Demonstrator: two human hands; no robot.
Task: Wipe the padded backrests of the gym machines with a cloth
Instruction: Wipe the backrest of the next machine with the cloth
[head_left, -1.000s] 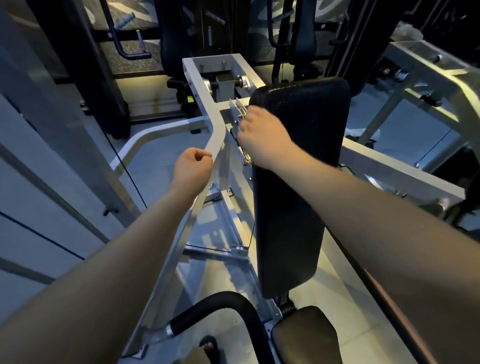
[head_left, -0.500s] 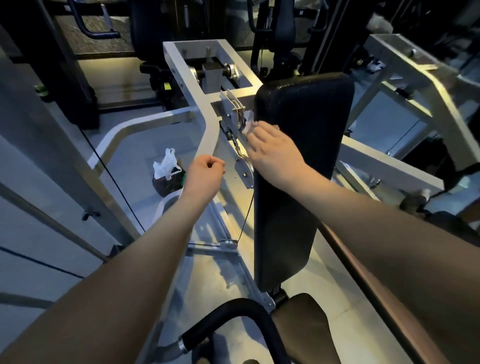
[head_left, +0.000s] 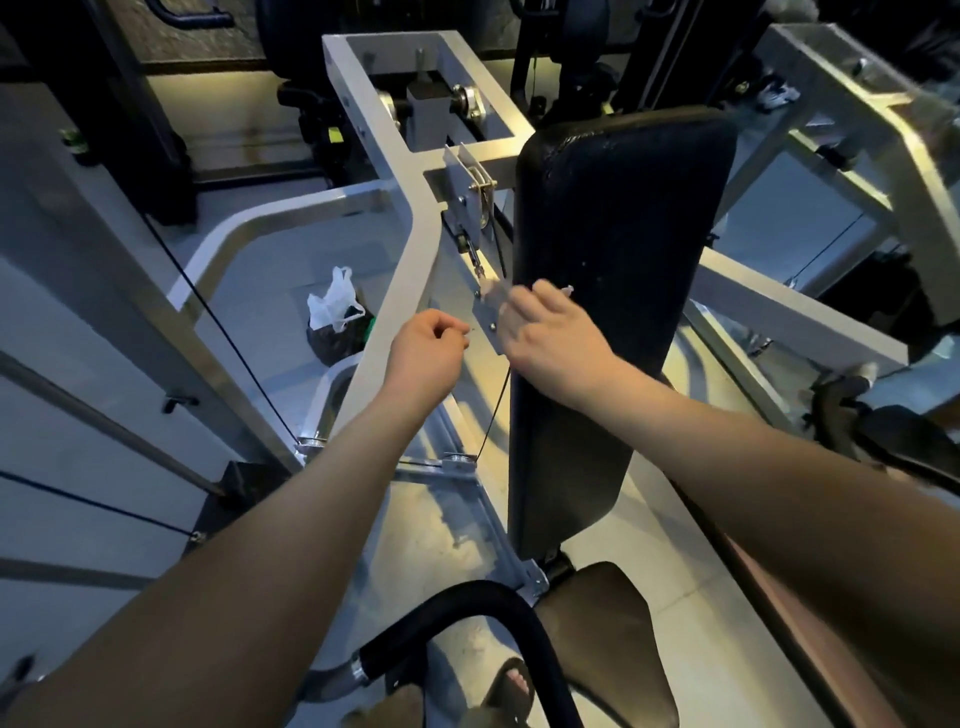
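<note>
A tall black padded backrest stands upright in the middle of a white-framed gym machine. My right hand lies on the pad's left edge at about mid height, fingers curled over a pale cloth. Only a small scrap of that cloth shows past the fingertips. My left hand hovers to the left, curled into a loose fist in front of the white frame. It holds nothing that I can see.
A dark seat pad sits below the backrest, with a black foam-covered handle curving beside it. A thin cable and pulley bracket run just left of the pad. A white plastic bag lies on the floor. More machines stand behind and to the right.
My right hand has slid down the backrest's left edge from near the top to mid height. The left fist has stayed beside the white frame.
</note>
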